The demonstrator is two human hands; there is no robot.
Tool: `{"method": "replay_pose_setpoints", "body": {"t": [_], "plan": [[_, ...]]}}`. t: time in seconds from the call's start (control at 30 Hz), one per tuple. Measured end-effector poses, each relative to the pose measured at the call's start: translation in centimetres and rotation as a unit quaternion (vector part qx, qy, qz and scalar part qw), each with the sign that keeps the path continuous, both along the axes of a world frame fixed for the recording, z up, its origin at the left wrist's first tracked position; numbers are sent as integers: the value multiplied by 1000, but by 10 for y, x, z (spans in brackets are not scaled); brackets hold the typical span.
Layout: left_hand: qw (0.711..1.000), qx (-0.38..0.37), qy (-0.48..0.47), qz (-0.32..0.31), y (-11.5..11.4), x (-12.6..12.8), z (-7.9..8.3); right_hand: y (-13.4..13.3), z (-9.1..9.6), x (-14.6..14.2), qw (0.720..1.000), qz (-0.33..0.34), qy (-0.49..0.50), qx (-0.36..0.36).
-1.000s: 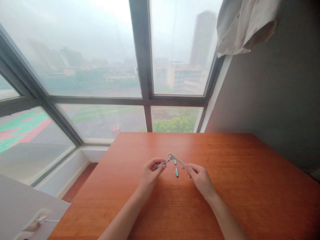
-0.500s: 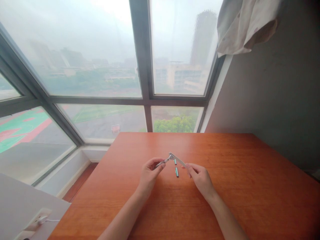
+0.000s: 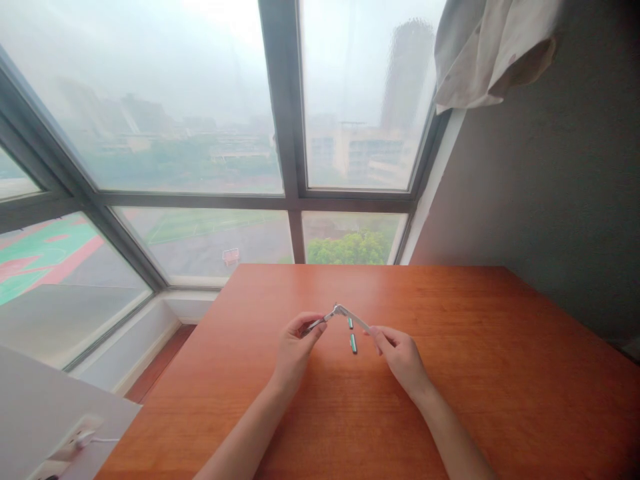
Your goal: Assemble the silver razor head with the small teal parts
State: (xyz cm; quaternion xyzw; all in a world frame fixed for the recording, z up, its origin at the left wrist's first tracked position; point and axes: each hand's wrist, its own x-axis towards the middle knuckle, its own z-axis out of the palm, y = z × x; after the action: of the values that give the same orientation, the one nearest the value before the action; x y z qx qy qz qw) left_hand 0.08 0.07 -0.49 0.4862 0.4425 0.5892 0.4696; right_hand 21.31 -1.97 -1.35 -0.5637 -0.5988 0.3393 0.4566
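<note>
At the far left, a sports court [image 3: 47,248] shows through the window [image 3: 190,100], and below it a plug [image 3: 86,439] sits in a wall socket [image 3: 67,445], beyond the left edge of the brown table [image 3: 500,387]. Over the table, nearer its far edge than the bottom of the view, the left hand [image 3: 295,343] pinches the handle of a silver razor [image 3: 329,317] between thumb and fingers; the razor slants up and right, above the surface. Its head meets the tip of a thin pale stick [image 3: 357,319] in the view, though it is too small to tell whether they touch. Below the stick, two green and black blade heads [image 3: 354,344] lie on the table, one nearer the far edge, with a small gap between them. The right hand [image 3: 403,357] grips the stick's lower end, fingers curled. Farther right, a pale curtain [image 3: 493,60] hangs against the grey wall [image 3: 540,193], above the table's far right corner.
</note>
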Motion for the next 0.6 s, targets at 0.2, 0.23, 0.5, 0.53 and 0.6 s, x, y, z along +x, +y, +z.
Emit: {"method": "replay_pose_setpoints", "body": {"t": [0.2,0.23,0.5,0.53,0.6], "plan": [[997,46,51,-23,-1,1,0,0,1,0,1000,5,8,-10],[998,47,48,-13,0,0,1,0,2,-1,1000,6,11,-11],[997,51,46,-20,0,0,2,0,1,0,1000,8,13,-13],[997,57,51,-32,-1,1,2,0,1,0,1000,7,15,-15],[995,65,54,-46,-1,2,2,-1,1,0,1000,7,20,-16]]}}
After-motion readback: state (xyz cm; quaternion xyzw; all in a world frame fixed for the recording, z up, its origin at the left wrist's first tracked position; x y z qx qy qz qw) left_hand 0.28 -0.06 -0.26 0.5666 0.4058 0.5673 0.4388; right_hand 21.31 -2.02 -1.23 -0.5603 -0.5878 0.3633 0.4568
